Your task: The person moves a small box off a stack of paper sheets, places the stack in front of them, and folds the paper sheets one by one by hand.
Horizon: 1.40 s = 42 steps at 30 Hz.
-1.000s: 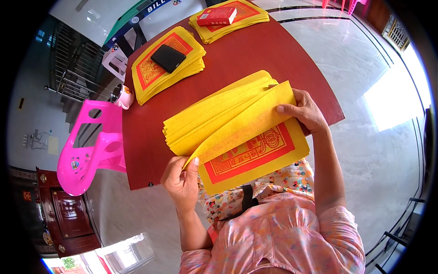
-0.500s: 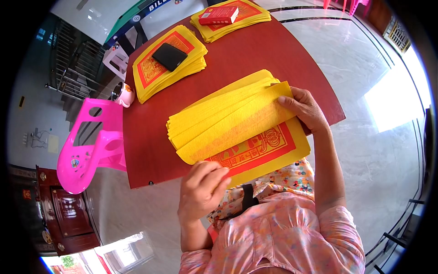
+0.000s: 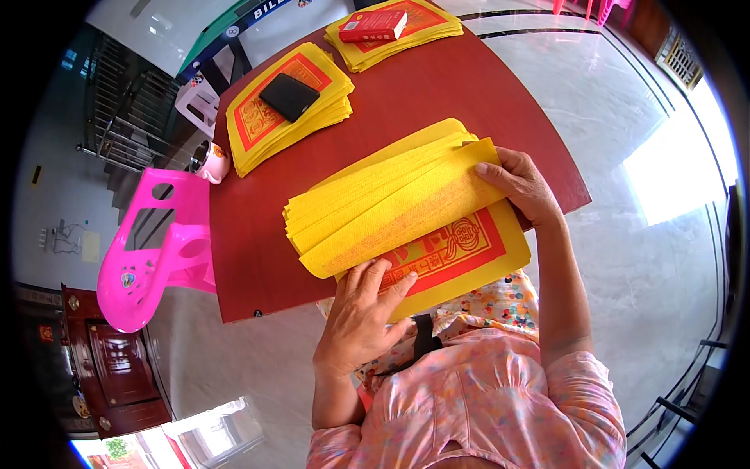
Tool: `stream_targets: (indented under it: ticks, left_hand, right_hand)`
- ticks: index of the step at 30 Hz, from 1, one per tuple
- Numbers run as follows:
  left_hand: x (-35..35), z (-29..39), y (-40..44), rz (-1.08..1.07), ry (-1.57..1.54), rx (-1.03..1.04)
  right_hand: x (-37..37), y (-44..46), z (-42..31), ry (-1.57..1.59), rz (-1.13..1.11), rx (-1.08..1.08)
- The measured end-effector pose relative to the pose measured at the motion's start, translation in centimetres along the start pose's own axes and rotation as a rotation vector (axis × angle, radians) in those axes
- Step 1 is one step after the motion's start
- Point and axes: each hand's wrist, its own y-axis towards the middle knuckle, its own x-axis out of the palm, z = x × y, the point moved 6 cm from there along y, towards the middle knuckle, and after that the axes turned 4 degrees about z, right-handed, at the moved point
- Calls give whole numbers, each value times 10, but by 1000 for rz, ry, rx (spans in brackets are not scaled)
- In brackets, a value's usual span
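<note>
A pile of yellow paper sheets [image 3: 375, 199] lies folded over near the table's front edge, its upper sheets fanned. Below the fold shows a yellow sheet with a red printed panel [image 3: 461, 250] and line drawings. My right hand [image 3: 523, 184] grips the right end of the folded sheets, thumb on top and fingers behind. Resting on the printed sheet's left part, my left hand [image 3: 363, 313] has its fingers apart, the tips close under the fold's lower edge. No object shows in the left hand.
On the red-brown table [image 3: 406, 94], a black phone [image 3: 289, 97] lies on one yellow paper stack [image 3: 250, 152]. A red box [image 3: 373, 26] rests on another stack [image 3: 437, 31]. A pink mug [image 3: 211, 162] and pink plastic chair [image 3: 156, 242] stand at the left.
My left hand has moved up and right onto the printed sheet, and its curled fingers have spread. The right hand keeps its hold on the folded sheets.
</note>
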Motion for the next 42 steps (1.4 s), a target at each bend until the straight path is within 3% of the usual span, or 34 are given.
stream_targets:
  ticks: [42]
  left_hand:
    - [0,-3,-1,5,-27,-7]
  right_hand:
    - [-1,0,2,8,11,-3]
